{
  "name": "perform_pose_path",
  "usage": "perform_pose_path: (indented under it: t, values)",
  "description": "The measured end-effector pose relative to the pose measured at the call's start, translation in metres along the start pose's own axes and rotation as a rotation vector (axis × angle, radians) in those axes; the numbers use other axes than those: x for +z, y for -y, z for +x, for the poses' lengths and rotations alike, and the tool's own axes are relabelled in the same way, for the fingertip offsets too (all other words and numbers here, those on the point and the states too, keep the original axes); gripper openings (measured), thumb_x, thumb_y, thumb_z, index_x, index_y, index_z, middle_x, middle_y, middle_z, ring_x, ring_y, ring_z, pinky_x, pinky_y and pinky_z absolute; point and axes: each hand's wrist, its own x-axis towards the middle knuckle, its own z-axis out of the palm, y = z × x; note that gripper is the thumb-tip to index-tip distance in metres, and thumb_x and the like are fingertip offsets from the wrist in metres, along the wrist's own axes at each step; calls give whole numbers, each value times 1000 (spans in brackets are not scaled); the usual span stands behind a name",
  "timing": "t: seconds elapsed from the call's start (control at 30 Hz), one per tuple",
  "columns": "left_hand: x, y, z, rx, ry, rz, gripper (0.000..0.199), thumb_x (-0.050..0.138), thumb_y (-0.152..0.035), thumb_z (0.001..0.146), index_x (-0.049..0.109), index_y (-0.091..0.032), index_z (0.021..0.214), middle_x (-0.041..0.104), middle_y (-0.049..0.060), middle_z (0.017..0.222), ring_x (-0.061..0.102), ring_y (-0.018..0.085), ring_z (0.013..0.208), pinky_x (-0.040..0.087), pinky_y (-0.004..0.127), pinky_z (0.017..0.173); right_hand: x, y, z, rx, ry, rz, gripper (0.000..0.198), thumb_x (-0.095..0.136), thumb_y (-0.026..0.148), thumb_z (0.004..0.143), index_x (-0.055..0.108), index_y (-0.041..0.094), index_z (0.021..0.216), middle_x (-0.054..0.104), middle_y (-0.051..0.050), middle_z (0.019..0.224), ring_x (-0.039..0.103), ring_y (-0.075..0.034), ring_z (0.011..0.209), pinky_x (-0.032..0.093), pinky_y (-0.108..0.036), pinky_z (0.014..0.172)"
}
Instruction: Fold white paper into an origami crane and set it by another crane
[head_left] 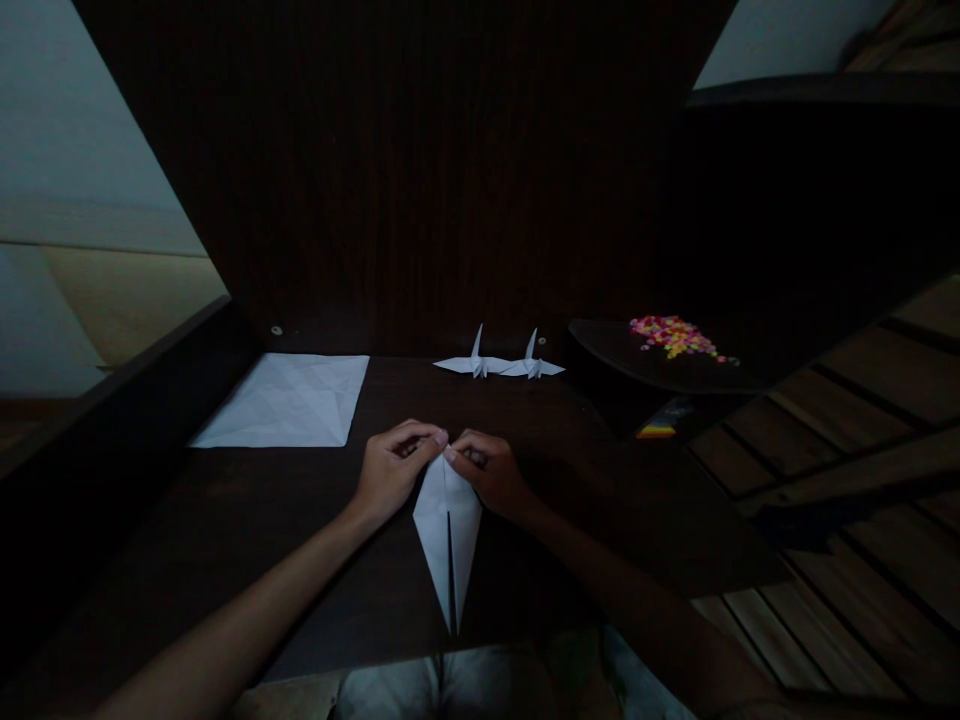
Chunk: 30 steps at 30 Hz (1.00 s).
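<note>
Between my hands a white folded paper [447, 505] lies on the dark table, a long kite shape with a slit from its middle to the near point. My left hand [397, 465] pinches the far tip from the left, thumb and fingers closed on it. From the right, my right hand [487, 468] pinches the same tip, its fingers curled. The fingertips hide the very end of the paper. Beyond them stand two white origami cranes [477, 366] side by side, wings touching or overlapping, near the back board.
A creased white sheet [289, 402] lies flat at the back left. Small pink, yellow and red pieces [675, 337] are heaped on a dark corner shelf [600, 345] at the right. A raised dark side panel [112, 390] bounds the table's left.
</note>
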Motion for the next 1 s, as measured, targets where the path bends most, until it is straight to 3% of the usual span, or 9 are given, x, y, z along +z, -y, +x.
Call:
perform_pose_path:
  t: [0.33,1.0]
  values:
    - [1,0,-1,-6,-11,43,15,65,-28,76,74,-17,75,71,4,79,64,19,77,48,26,70,2,-1,-2,0,-21,-71,19,55,27,83,59,19,66,52,2,62,44,-11,55,36,-24,56]
    - [-2,0,1,-82,5,-63,12,72,-27,67,75,-16,69,70,4,71,60,15,66,46,24,60,-2,1,-2,75,31,142,21,58,32,80,58,18,64,54,2,63,48,-11,58,38,-24,57]
